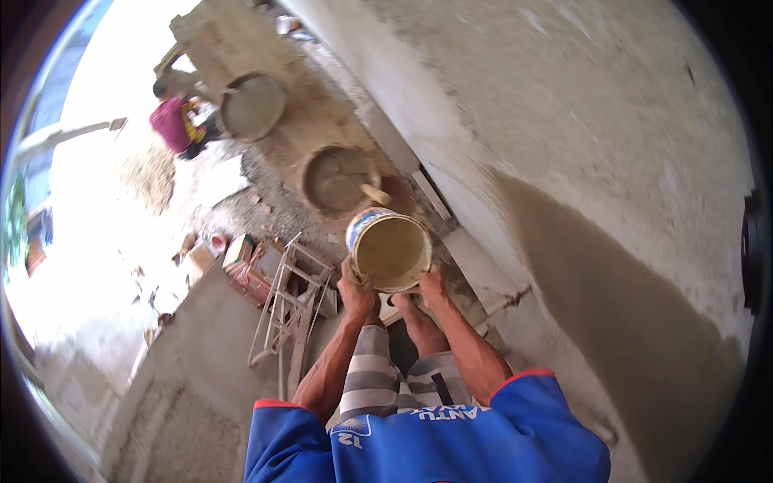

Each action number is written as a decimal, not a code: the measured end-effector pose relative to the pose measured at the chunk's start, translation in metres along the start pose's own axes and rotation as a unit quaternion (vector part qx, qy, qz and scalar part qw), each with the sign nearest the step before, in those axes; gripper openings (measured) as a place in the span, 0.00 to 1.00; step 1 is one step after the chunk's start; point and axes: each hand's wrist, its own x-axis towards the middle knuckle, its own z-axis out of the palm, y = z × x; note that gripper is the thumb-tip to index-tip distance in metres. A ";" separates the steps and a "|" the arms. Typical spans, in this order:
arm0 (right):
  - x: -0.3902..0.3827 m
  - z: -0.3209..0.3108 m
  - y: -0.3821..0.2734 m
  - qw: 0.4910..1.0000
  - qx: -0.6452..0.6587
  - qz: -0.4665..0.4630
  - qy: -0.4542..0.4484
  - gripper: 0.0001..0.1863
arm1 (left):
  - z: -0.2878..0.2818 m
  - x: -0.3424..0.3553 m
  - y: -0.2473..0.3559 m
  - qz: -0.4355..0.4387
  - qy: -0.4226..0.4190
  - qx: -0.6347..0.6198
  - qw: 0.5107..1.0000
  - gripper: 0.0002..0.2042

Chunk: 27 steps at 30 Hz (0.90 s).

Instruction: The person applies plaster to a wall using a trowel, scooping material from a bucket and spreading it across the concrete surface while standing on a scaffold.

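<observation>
A round plastic bucket (370, 216), white with a blue-marked side, is held in front of me with its mouth tilted toward me. Its inside looks yellowish-grey; whether that is water or a coated bottom I cannot tell. My left hand (355, 290) grips the bucket's near left side, fingers closed on it. On the near right side my right hand (432, 286) is closed round the rim. Just beyond the bucket sits a round tub (305, 182) with grey mortar-like stuff in it. A pale wooden block or handle (375, 194) lies at that tub's near edge.
A second tub (226, 113) of grey mix stands farther along the plank platform (310, 121). A person (171, 125) crouches beside it. A wooden ladder-like frame (294, 302) stands left of my legs. At right rises a wall (515, 88) with a dark wet plaster patch (596, 298).
</observation>
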 end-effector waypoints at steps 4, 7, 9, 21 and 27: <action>-0.001 -0.042 0.057 0.987 0.155 -0.034 0.024 0.28 | 0.030 -0.029 0.007 0.109 -0.040 -0.030 0.993 0.19; 0.000 -0.081 0.077 0.981 0.175 0.010 0.081 0.25 | 0.064 -0.044 -0.004 0.077 -0.143 0.011 0.987 0.25; 0.002 -0.110 0.099 0.964 0.227 0.073 0.119 0.20 | 0.098 -0.054 -0.015 0.127 -0.185 0.050 0.973 0.26; 0.038 -0.328 0.136 0.904 -0.363 -0.217 0.065 0.32 | 0.255 -0.139 -0.063 0.180 -0.436 0.254 0.844 0.34; 0.061 -0.366 0.163 0.888 -0.443 -0.104 -0.072 0.38 | 0.297 -0.155 -0.118 0.171 -0.459 0.265 0.830 0.34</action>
